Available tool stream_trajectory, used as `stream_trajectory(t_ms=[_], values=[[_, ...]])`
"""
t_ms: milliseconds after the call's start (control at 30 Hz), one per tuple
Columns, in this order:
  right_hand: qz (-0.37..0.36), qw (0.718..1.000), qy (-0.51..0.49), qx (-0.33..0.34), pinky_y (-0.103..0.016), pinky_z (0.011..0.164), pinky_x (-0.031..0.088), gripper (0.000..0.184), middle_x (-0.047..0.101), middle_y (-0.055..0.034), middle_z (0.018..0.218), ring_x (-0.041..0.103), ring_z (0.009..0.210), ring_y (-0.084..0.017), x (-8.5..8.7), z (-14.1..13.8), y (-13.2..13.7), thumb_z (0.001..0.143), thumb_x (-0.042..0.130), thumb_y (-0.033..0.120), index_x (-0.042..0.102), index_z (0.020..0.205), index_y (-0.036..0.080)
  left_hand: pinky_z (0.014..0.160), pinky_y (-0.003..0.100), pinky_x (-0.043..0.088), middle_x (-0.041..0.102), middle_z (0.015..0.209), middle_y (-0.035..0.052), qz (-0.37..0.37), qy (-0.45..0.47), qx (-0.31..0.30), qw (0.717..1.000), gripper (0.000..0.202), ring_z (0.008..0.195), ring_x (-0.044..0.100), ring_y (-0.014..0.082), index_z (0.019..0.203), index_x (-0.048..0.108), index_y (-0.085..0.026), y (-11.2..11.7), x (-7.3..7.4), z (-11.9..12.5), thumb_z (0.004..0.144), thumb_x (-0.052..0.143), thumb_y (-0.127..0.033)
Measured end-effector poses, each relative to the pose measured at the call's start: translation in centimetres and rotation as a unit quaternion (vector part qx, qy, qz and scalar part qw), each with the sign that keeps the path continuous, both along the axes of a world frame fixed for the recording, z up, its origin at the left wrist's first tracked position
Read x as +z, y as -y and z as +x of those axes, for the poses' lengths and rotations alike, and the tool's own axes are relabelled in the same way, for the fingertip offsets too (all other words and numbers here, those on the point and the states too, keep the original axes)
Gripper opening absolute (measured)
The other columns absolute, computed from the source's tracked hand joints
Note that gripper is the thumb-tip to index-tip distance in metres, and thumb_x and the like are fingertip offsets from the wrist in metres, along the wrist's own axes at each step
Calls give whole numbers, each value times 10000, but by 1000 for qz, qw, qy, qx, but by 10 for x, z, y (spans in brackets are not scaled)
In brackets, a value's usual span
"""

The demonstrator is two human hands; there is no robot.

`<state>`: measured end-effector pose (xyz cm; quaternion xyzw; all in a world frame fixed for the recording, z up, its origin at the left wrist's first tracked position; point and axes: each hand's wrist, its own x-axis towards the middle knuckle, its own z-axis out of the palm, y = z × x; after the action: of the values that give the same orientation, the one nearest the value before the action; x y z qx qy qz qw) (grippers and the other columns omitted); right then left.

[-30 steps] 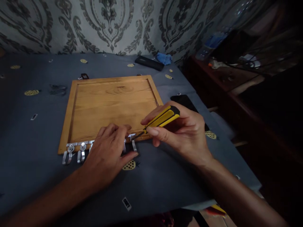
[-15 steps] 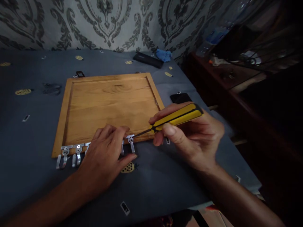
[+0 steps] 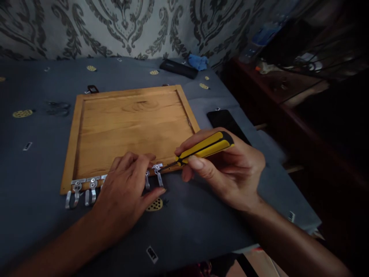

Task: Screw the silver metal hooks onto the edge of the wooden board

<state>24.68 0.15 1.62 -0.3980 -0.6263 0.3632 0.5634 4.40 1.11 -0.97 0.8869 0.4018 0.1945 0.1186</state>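
Note:
A yellow and black screwdriver (image 3: 203, 150) is gripped in my right hand (image 3: 230, 173), its handle slanting up to the right. Its tip reaches the rightmost metal hook (image 3: 158, 175) on the near edge of a framed wooden board (image 3: 129, 130). Over that edge lies my left hand (image 3: 123, 188), with the index fingertip by the hook's top plate and the thumb at its lower end, the hook held between them. Further metal hooks (image 3: 92, 188) with screws line the edge to the left; my left hand hides some of them.
Behind the board lie a long black case (image 3: 178, 69) and a blue cloth (image 3: 198, 61). A black phone (image 3: 226, 121) rests right of the board. Small dark items (image 3: 58, 108) lie at left. A brown wooden cabinet (image 3: 268, 86) with cables and a plastic bottle (image 3: 261, 36) stands beyond the table's right edge.
My right hand and the screwdriver have shifted slightly left and the handle has turned a little. More of the phone shows now. The left hand stays on the hook; the view has moved slightly.

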Motion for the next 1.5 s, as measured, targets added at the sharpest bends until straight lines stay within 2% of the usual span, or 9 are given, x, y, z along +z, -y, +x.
stream_trajectory(t_ms=[367, 567, 667, 733, 800, 933, 1167, 1367, 1500], values=[[6, 990, 144, 13, -243, 488, 473, 189, 646, 28, 715, 588, 581, -106, 19, -10, -9, 780, 813, 300, 648, 805, 212, 812, 484, 494, 662, 1060, 86, -30, -2, 7, 1000, 453, 1000, 604, 319, 1180, 444, -229, 1, -1, 1, 832, 732, -263], [-77, 993, 69, 53, -220, 465, 498, 244, 664, 18, 798, 602, 559, -89, 23, -12, -9, 791, 795, 357, 654, 918, 205, 804, 467, 480, 661, 1051, 66, -23, 0, 4, 1000, 469, 979, 605, 311, 1178, 444, -224, 3, 0, 1, 815, 741, -227], [-82, 991, 51, 94, -203, 528, 539, 223, 678, -4, 927, 642, 603, -72, 23, -5, -9, 865, 722, 271, 666, 1066, 191, 805, 448, 477, 663, 1029, 59, -29, -5, 11, 1000, 468, 968, 607, 300, 1155, 453, -213, 2, 2, 1, 801, 759, -218], [-79, 991, 44, 103, -202, 534, 540, 140, 672, 0, 897, 636, 572, -61, 21, -1, -9, 879, 701, 225, 687, 1010, 177, 804, 442, 477, 663, 1019, 57, -30, -10, 10, 999, 458, 961, 604, 293, 1147, 454, -205, 2, 3, 1, 807, 760, -229], [-64, 993, 41, 87, -208, 504, 518, 91, 653, 10, 815, 617, 546, -66, 18, -1, -9, 859, 729, 246, 688, 877, 167, 811, 440, 476, 661, 1032, 63, -25, -17, 6, 1000, 460, 968, 600, 290, 1146, 451, -196, 2, 3, 1, 813, 764, -243], [-8, 996, 86, 16, -228, 503, 471, 221, 611, 30, 704, 562, 559, -80, 13, -7, -8, 785, 808, 312, 639, 734, 179, 831, 451, 476, 663, 1071, 70, -20, -14, 9, 1000, 511, 991, 604, 299, 1196, 438, -205, 2, 2, 1, 809, 768, -254], [50, 988, 140, -46, -282, 516, 456, 279, 620, 21, 665, 583, 588, -125, 10, -15, 0, 782, 811, 353, 588, 706, 203, 859, 460, 473, 665, 1104, 84, -28, -10, 12, 999, 465, 1031, 597, 307, 1198, 450, -213, 3, 0, 0, 840, 739, -280], [129, 978, 84, -138, -381, 520, 490, 128, 645, -6, 706, 598, 594, -194, 3, -9, 5, 859, 728, 353, 618, 819, 300, 837, 456, 486, 673, 1049, 69, -20, 1, 15, 1000, 505, 995, 615, 306, 1189, 456, -205, 1, 1, 1, 796, 771, -245], [112, 982, 88, -123, -371, 496, 465, 175, 634, -2, 689, 581, 582, -185, 0, -7, 4, 836, 755, 356, 602, 774, 296, 834, 451, 482, 675, 1045, 76, -19, -5, 9, 1000, 520, 981, 613, 304, 1183, 458, -188, 1, 1, 1, 788, 788, -264]])
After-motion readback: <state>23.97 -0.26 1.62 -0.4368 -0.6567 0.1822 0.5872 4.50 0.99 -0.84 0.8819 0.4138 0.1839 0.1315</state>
